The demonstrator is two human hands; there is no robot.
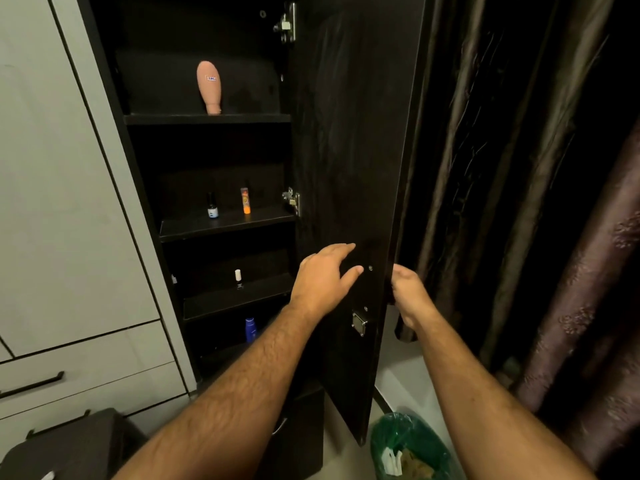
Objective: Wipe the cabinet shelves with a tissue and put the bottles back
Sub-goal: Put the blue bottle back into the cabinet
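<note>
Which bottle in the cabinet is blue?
The blue bottle on the lowest visible shelf, below the white-capped one; the others are pink, orange, or dark.

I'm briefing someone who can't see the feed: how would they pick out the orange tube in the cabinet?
Start at the tall dark cabinet with its door swung open, and count down to the second shelf. Two small items stand there, apart from each other: a dark bottle with a white label on the left and the orange tube on the right. It is the only bright orange thing in the cabinet.

A small label on the pink bottle (209, 85), its lettering too blurred to read.
</note>
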